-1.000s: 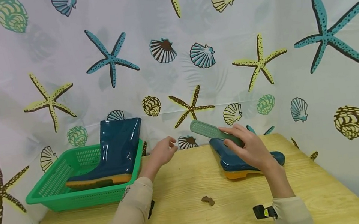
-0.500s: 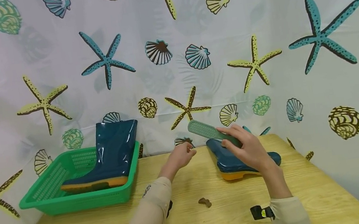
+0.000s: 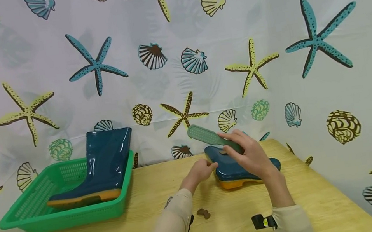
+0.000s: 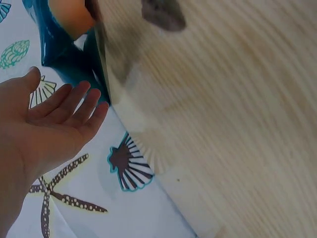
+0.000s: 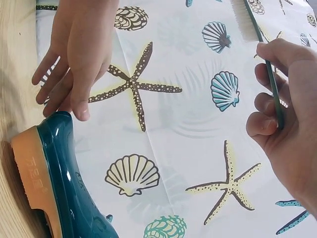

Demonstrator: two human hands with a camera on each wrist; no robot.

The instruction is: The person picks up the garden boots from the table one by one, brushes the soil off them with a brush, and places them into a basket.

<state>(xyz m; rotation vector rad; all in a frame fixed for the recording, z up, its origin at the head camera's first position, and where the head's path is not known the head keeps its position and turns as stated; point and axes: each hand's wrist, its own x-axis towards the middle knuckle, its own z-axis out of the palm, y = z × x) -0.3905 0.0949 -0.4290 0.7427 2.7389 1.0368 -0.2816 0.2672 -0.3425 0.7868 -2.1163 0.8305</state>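
Note:
A green scrubbing brush (image 3: 205, 135) with white bristles (image 5: 243, 20) is held up by its handle in my right hand (image 3: 250, 153), thumb and fingers wrapped round it. Below it, a glossy dark blue rubber boot (image 3: 229, 165) with an orange sole lies on the table. My left hand (image 3: 201, 170) reaches to the left end of this boot, fingertips right at it. In the left wrist view the fingers (image 4: 81, 101) are spread and loosely straight, the palm holding nothing.
A second blue boot (image 3: 108, 167) stands in a green plastic basket (image 3: 69, 219) at the left. A small brown clump (image 3: 204, 213) lies on the wooden table (image 3: 236, 227). A white curtain (image 3: 170, 79) with starfish and shells hangs behind the table.
My left hand has moved right, from near the basket to the boot on the table. My right hand keeps the brush raised over the boot. The head view has turned slightly right.

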